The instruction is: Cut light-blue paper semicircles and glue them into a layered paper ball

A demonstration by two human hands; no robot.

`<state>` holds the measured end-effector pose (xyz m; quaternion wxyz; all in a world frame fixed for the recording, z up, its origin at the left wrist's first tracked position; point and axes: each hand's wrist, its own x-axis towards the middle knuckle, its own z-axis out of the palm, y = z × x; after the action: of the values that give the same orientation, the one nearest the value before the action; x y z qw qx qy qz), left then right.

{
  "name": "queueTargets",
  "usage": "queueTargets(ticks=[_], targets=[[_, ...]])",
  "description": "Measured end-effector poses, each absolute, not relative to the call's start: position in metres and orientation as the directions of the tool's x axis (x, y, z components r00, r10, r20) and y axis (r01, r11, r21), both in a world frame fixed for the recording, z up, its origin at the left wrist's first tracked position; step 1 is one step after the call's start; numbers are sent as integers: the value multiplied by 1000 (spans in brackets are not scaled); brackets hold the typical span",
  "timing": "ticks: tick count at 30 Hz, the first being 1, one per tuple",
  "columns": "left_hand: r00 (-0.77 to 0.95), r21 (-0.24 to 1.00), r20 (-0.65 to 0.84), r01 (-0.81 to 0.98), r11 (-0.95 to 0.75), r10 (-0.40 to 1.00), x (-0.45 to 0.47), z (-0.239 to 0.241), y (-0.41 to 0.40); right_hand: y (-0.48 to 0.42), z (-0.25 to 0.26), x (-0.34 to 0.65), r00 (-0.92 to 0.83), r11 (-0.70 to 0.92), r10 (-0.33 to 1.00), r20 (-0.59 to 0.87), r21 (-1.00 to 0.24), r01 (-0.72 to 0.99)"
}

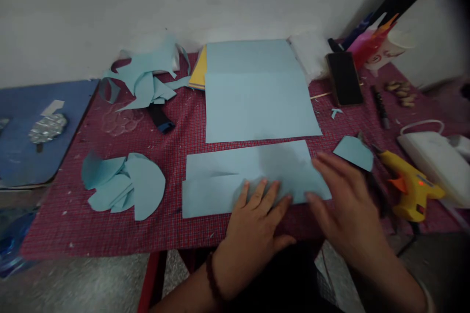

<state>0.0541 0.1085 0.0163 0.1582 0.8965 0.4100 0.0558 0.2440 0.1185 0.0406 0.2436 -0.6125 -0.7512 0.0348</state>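
A light blue paper strip (211, 198) lies crosswise near the table's front edge, with a slit running in from its left side. My left hand (257, 225) rests flat on its lower middle, fingers spread. At the strip's right end is my right hand (345, 195), thumb and fingers apart and nothing visible between them; whether it touches the paper I cannot tell. Behind the strip lies a larger light blue sheet (257, 98). To the left sits a loose pile of rounded blue paper pieces (145, 186). Another small cut piece (354, 153) is just beyond my right hand.
A yellow glue gun (413, 186) with a lit orange light lies at right, beside a white box-shaped device (436, 161). Farther back are a phone (344, 78), a pen (380, 106) and a cup (385, 51). Blue paper scraps (147, 76) lie back left on the red checked cloth (110, 234).
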Motion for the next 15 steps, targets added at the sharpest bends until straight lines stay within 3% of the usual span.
queueTargets(ticks=[2, 4, 9, 15], targets=[[669, 320, -25, 709, -628, 743, 55, 15, 108, 106, 38, 232, -371, 412, 910, 184, -314, 855], [674, 274, -15, 713, -645, 738, 49, 12, 107, 97, 26, 225, -477, 480, 875, 88, -294, 827], [551, 62, 67, 829, -555, 832, -13, 2, 89, 89, 2, 232, -438, 426, 899, 1, -237, 873], [310, 73, 238, 939, -335, 921, -88, -32, 63, 93, 27, 247, -485, 434, 872, -68, -350, 830]])
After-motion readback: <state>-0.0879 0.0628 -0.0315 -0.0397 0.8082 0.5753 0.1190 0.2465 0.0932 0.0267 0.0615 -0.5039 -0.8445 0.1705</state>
